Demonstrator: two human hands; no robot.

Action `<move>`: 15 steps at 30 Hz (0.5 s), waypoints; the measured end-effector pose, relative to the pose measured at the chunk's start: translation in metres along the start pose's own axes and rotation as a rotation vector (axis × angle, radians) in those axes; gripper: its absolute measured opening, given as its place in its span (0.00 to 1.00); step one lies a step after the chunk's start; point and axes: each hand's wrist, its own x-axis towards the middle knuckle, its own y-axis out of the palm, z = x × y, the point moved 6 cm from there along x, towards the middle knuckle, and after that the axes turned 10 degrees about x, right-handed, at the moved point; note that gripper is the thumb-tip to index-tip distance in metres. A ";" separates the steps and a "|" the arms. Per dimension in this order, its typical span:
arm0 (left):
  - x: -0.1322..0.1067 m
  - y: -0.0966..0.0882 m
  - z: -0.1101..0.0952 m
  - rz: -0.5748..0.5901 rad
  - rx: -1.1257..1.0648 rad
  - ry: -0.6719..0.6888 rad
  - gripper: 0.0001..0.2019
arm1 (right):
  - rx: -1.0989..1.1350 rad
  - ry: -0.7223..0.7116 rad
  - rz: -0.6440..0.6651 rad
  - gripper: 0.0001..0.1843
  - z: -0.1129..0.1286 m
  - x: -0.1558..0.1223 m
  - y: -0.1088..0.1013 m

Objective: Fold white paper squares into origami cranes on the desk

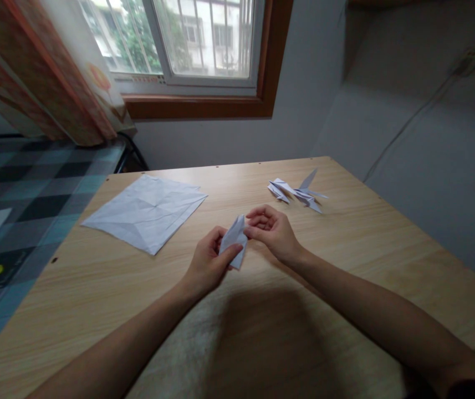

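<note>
A small piece of folded white paper (235,238) is held just above the middle of the wooden table. My left hand (209,259) grips it, thumb across the front and fingers behind. At its upper right edge, my right hand (274,233) pinches the paper between thumb and index finger, the other fingers curled. The paper narrows to a point at the top, and its back side is hidden from me.
Creased white paper sheets (146,213) lie stacked on the left of the wooden table (116,310). Folded paper figures (297,193) rest at the back right. A bed with a checked cover (54,172) stands to the left, and a window (208,39) is behind.
</note>
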 end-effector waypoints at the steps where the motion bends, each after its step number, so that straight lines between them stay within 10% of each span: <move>1: 0.000 0.000 0.000 -0.007 0.002 0.002 0.15 | 0.027 0.018 0.003 0.22 -0.002 0.000 0.000; 15: 0.000 -0.006 0.001 -0.074 0.140 0.078 0.13 | -0.042 0.082 0.030 0.19 -0.015 -0.006 0.006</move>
